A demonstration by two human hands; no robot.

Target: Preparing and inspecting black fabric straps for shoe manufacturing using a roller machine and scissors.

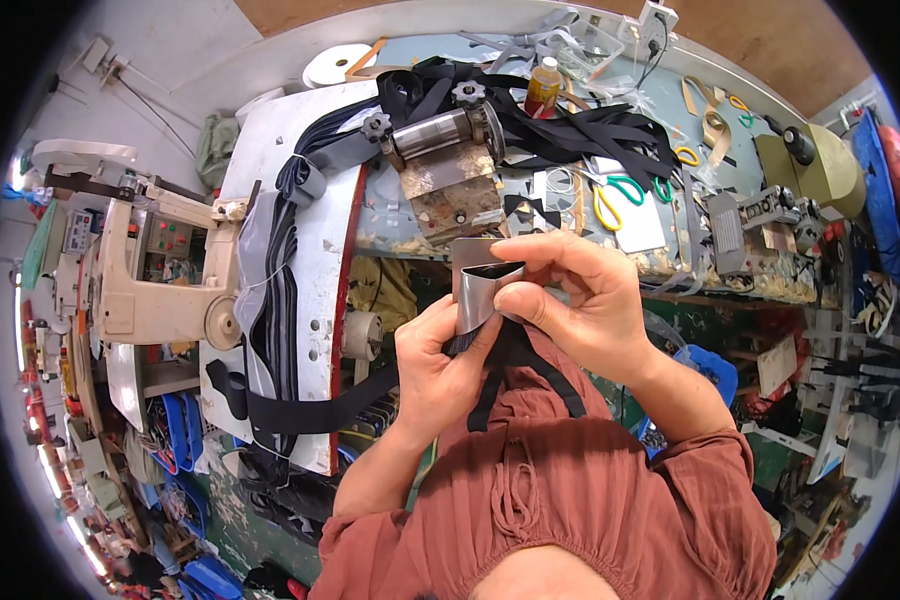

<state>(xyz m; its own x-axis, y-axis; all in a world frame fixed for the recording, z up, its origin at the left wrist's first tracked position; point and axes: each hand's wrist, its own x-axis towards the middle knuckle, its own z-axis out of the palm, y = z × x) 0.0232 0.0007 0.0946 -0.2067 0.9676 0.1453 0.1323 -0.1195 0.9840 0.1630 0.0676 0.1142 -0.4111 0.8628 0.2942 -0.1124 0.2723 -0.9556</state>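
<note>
Just in front of my chest I hold a shiny grey folded band (477,298), bent into a loop with a dark opening at its top. My left hand (436,365) is closed around the lower part, thumb in front. With thumb and forefinger my right hand (582,298) pinches the loop's upper right edge. A wide black strap (310,413) runs leftward from my left hand across the table's front corner. Black straps (515,350) also hang below my hands over the brown-red clothing. Whether they join the grey band is hidden by my fingers.
Beyond my hands stands a roller machine (438,135) with a metal plate. Left are a beige sewing machine (170,285) and a white table (315,375) bearing bundled straps (270,330). Scissors (607,208), a bottle (543,88) and heaped black straps (600,140) lie on the bench.
</note>
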